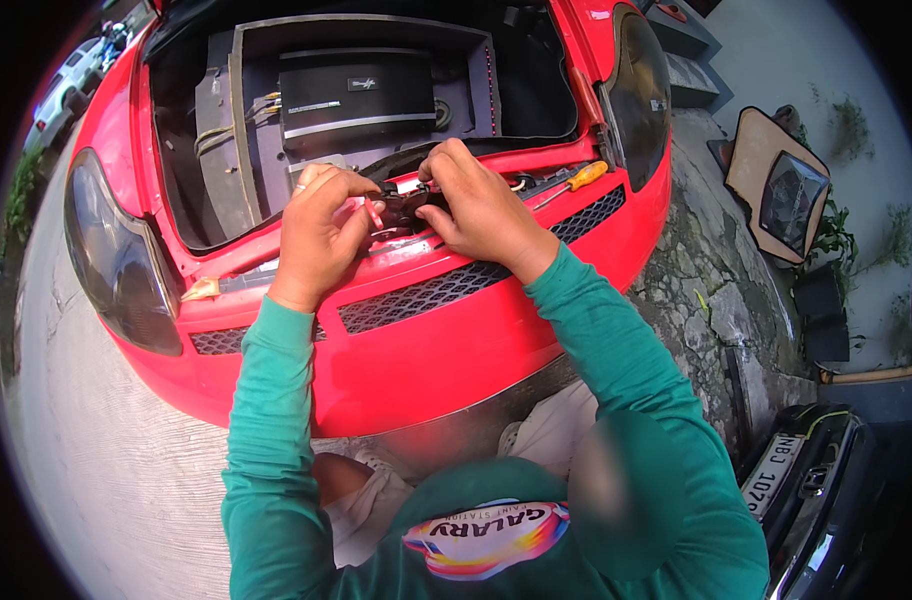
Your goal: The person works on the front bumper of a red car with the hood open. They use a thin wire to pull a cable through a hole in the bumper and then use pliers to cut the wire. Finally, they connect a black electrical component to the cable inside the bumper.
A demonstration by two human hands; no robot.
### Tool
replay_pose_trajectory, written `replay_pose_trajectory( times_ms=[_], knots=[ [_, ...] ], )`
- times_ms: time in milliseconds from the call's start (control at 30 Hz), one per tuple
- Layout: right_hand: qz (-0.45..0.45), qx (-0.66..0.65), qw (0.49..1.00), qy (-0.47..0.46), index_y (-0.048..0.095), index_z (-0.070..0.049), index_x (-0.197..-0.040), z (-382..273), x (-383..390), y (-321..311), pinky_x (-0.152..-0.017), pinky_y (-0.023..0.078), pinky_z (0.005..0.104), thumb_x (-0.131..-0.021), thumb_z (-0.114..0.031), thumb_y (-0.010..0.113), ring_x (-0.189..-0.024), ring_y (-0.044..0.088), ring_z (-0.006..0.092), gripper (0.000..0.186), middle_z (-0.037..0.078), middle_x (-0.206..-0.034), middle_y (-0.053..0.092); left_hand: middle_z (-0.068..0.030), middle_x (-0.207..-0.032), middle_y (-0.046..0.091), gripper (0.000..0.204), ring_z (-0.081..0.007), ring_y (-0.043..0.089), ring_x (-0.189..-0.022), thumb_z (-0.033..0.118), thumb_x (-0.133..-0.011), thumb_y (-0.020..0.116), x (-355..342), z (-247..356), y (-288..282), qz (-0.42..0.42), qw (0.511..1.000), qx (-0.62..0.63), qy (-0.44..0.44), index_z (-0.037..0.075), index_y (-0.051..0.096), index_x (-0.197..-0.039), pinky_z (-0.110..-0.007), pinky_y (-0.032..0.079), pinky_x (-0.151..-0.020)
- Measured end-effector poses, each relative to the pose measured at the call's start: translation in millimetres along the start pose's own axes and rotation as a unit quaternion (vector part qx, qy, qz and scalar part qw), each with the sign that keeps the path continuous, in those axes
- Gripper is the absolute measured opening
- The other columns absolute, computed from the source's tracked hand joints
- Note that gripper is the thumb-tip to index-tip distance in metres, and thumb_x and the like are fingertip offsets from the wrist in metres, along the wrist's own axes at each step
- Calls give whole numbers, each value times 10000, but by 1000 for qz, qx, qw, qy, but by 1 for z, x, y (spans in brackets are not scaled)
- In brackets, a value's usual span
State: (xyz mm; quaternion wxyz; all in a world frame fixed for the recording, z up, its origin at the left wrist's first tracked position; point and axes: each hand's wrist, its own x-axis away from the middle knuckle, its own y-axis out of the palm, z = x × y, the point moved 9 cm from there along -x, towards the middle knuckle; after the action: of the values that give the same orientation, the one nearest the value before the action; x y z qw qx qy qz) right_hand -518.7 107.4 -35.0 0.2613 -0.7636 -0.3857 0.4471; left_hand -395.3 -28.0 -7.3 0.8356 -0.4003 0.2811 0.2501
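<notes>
Both hands meet at the edge of the red car's open compartment [426, 360], around a small black latch-like part [404, 210]. My left hand [321, 225] is closed at its left side, thumb and fingers pinched together. A bit of pink or red [374, 212] shows by those fingertips; what it is I cannot make out. From the other side, my right hand [481, 212] grips the same part between thumb and curled fingers. The fingers hide much of it. A screwdriver with a yellow handle [588, 176] lies on the ledge right of my right hand.
Inside the compartment sits a black amplifier box [356, 100] with cables [216, 138] at its left. Dark-tinted lamps [121, 260] flank the opening. A small yellowish object [202, 288] rests on the left ledge. A dark car [806, 490] stands at the lower right.
</notes>
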Motion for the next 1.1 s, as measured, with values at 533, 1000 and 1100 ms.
replay_pose_trajectory(
  times_ms=[533, 1000, 1100],
  knots=[
    [-7, 25, 999, -31, 548, -8, -1221, -14, -2, 0, -798, 582, 494, -870, -34, 829, -988, 694, 433, 451, 196, -1238, 568, -184, -1272, 711, 480, -396, 650, -1211, 101, -872, 860, 123, 63, -92, 151, 937, -254, -189, 17, 702, -1317, -500, 548, -1032],
    [-100, -20, 995, 23, 534, -22, -1223, 6, -15, 11, -887, 553, 522, -936, -116, 807, -1042, 697, 488, 408, 241, -1122, 685, -210, -1193, 763, 128, -326, 768, -989, 55, -951, 850, 211, -9, -119, 267, 902, -269, -205, 2, 780, -1044, -405, 629, -830],
    [-87, -16, 996, -19, 528, -22, -1216, 2, -17, 4, -825, 564, 496, -939, -115, 801, -941, 711, 444, 400, 232, -1086, 696, -212, -1174, 759, 125, -348, 759, -991, 50, -948, 855, 211, -7, -116, 257, 907, -291, -163, -4, 789, -1040, -416, 624, -837]
  ],
)
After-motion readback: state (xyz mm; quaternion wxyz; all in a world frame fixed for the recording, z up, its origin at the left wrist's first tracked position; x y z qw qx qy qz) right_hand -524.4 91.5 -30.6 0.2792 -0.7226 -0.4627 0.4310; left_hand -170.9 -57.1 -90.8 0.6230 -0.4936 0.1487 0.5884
